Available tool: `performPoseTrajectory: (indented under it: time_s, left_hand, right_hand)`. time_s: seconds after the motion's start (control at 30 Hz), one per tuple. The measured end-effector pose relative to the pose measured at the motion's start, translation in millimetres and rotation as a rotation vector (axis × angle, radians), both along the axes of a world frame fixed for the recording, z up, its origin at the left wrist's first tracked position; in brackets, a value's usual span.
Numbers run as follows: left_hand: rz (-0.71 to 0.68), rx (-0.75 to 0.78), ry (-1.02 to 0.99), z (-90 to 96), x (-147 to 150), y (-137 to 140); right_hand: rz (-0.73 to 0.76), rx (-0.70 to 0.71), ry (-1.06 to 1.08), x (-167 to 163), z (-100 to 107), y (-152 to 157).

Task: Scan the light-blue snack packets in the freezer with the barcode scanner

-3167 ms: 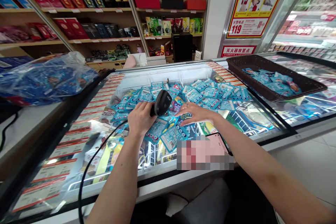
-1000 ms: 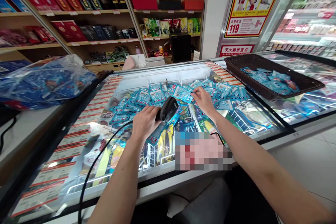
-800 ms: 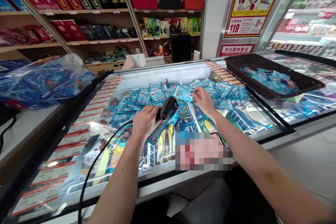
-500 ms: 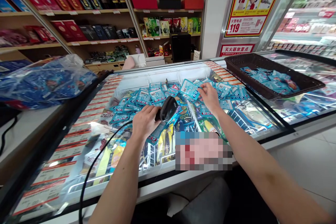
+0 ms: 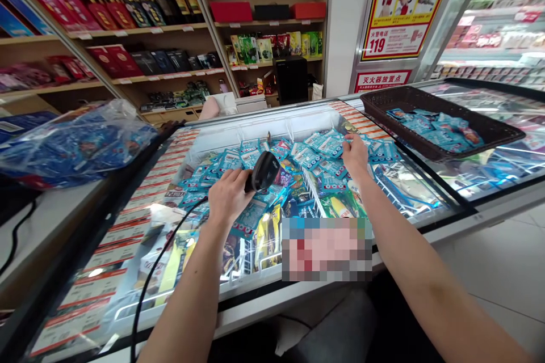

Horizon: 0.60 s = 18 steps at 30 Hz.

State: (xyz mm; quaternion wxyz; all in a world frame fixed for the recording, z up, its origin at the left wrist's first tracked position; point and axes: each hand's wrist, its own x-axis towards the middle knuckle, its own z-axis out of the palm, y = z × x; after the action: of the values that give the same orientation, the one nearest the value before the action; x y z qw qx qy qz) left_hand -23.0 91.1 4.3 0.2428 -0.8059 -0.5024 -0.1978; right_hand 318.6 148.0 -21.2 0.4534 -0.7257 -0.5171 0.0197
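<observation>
My left hand [image 5: 230,193] is wrapped round a black corded barcode scanner [image 5: 264,172], its head pointing right over the freezer. My right hand [image 5: 356,154] is over the right part of the pile, fingers curled together beside the edge of a light-blue packet [image 5: 332,143]. Whether a packet is pinched in those fingers is hidden. Many more blue packets [image 5: 230,160] lie spread on the glass top of the chest freezer [image 5: 251,302]. The scanner's black cable [image 5: 158,264] runs down past my left forearm.
A dark brown basket [image 5: 506,135] with similar blue packets stands at the right on the freezer. A clear plastic bag [image 5: 80,136] of blue packs lies at the left. Price labels [image 5: 91,278] line the freezer's left side. Behind are stocked shelves [image 5: 272,24]. A blurred patch covers the front edge.
My right hand has moved right, away from the packet it held up, which now lies among the others. The scanner in my left hand has shifted slightly left.
</observation>
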Motion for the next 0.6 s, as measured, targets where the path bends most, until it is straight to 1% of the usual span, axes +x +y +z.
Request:
performPoseTrajectory:
  time_s: [0.1,0.2,0.33,0.43,0.53,0.6]
  left_hand:
    - [0.025,0.008,-0.009,8.4,0.5,4.6]
    - [0.044,0.016,-0.009,10.0,-3.2,8.7]
    - [0.074,0.028,-0.056,0.9,-11.7,11.8]
    - [0.073,0.017,-0.063,-5.9,-18.0,12.8]
    - [0.067,-0.001,-0.049,-7.7,-24.1,13.7]
    - [0.074,0.004,-0.056,-7.0,-27.6,13.9]
  right_hand:
    - [0.01,-0.009,0.0,0.0,-0.4,-0.1]
    - [0.011,-0.016,-0.042,-2.1,-0.3,-3.0]
    - [-0.046,-0.001,-0.183,-7.7,0.6,-10.7]
    - [-0.069,0.058,-0.308,-13.7,4.4,-16.7]
    - [-0.013,0.133,-0.36,-23.6,10.8,-22.0]
    - [0.095,0.147,-0.392,-33.1,14.5,-25.3]
